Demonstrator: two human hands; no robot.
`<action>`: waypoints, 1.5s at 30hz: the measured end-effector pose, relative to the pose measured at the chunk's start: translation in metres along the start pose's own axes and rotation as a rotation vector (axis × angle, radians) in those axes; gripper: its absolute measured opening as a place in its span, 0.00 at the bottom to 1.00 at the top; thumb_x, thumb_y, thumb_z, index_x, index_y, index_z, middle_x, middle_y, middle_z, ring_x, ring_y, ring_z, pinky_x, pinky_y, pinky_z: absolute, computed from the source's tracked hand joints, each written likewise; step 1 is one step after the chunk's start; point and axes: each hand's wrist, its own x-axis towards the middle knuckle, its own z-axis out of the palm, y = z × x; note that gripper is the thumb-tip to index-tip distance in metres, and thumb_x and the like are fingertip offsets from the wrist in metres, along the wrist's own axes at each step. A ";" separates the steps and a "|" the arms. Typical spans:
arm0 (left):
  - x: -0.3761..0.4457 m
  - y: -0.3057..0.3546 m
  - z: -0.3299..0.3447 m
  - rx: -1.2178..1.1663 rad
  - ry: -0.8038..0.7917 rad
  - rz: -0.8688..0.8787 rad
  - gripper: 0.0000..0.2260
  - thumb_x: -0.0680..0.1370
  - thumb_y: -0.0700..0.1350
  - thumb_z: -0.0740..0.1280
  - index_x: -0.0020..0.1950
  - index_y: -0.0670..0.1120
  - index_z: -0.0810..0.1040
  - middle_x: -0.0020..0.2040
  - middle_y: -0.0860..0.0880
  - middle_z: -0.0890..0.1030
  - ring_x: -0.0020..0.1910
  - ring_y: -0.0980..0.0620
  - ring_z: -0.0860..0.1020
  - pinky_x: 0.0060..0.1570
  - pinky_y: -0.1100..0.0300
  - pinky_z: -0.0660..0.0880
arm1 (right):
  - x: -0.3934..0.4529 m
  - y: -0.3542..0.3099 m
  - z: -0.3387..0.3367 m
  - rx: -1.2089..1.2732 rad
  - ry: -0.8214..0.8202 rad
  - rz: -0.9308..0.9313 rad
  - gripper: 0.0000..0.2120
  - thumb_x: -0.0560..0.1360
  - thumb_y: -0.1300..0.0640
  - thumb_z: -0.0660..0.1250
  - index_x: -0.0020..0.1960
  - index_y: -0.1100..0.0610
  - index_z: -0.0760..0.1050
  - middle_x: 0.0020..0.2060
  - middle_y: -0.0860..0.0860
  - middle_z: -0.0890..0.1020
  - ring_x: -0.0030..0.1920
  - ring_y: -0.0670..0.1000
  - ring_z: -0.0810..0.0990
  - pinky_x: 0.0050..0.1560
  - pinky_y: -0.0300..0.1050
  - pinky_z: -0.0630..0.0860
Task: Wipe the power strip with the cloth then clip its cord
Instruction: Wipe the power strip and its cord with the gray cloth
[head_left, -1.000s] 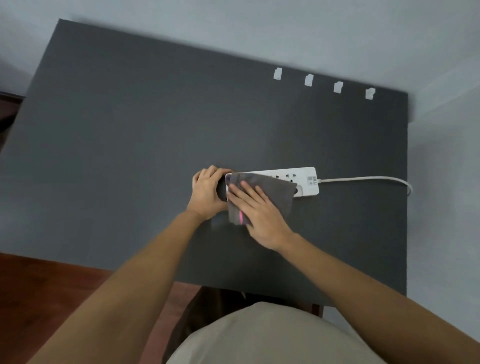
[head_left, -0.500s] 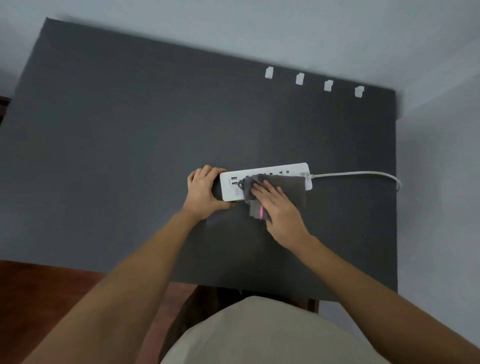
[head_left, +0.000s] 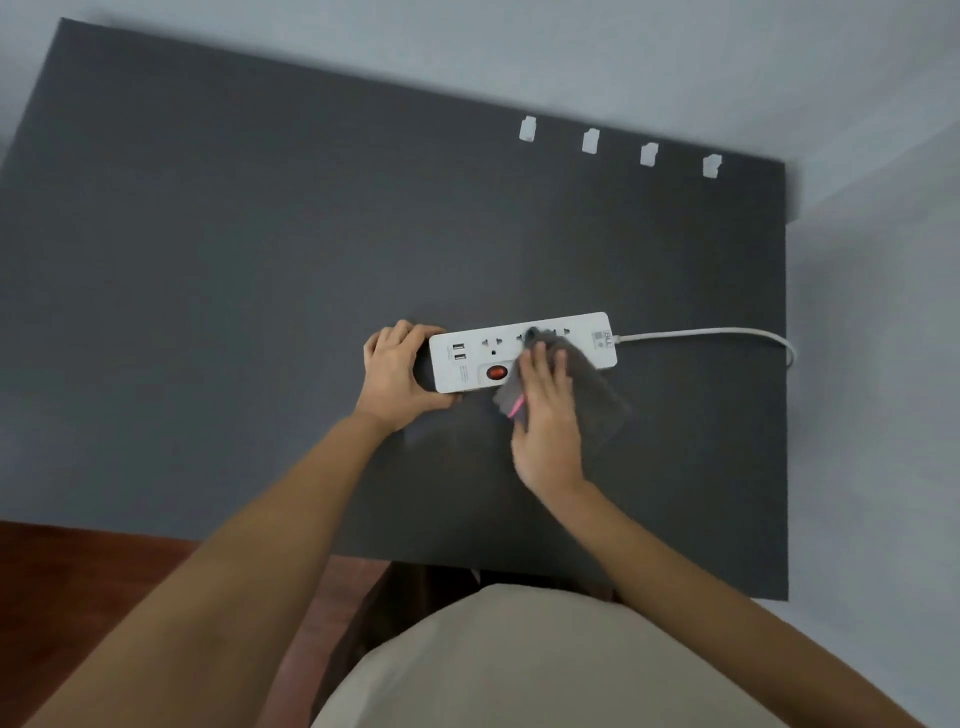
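The right hand (head_left: 545, 415) has its fingers flat and spread, pressing the grey cloth (head_left: 582, 395) on the white power strip (head_left: 519, 353). The left hand (head_left: 400, 374) grips the strip's left end. Its cord (head_left: 717, 332) runs right on the dark table (head_left: 260, 260), well apart from 4 white clips (head_left: 618, 148) near the far edge.

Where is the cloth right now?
Head view, centre-right: the grey cloth lies under the right hand, draped over the power strip's cord-side half.
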 end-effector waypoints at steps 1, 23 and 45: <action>0.000 -0.001 0.000 -0.004 -0.002 0.001 0.33 0.57 0.60 0.74 0.60 0.51 0.75 0.49 0.52 0.74 0.50 0.53 0.70 0.63 0.59 0.55 | -0.003 -0.014 0.010 -0.010 -0.098 -0.124 0.36 0.71 0.71 0.64 0.75 0.59 0.55 0.76 0.55 0.58 0.77 0.54 0.48 0.76 0.55 0.51; -0.001 0.003 -0.001 -0.004 -0.005 0.010 0.34 0.56 0.62 0.72 0.60 0.51 0.75 0.49 0.54 0.72 0.52 0.53 0.70 0.65 0.58 0.54 | 0.021 0.036 -0.031 -0.174 0.013 0.127 0.32 0.69 0.74 0.59 0.73 0.65 0.60 0.74 0.60 0.63 0.76 0.61 0.54 0.75 0.58 0.52; -0.001 0.002 0.000 0.008 0.011 0.013 0.34 0.56 0.62 0.71 0.59 0.50 0.75 0.48 0.51 0.74 0.51 0.50 0.72 0.63 0.56 0.57 | 0.025 0.034 -0.029 -0.407 -0.379 -0.443 0.32 0.77 0.35 0.43 0.77 0.49 0.44 0.78 0.46 0.51 0.77 0.48 0.41 0.75 0.55 0.39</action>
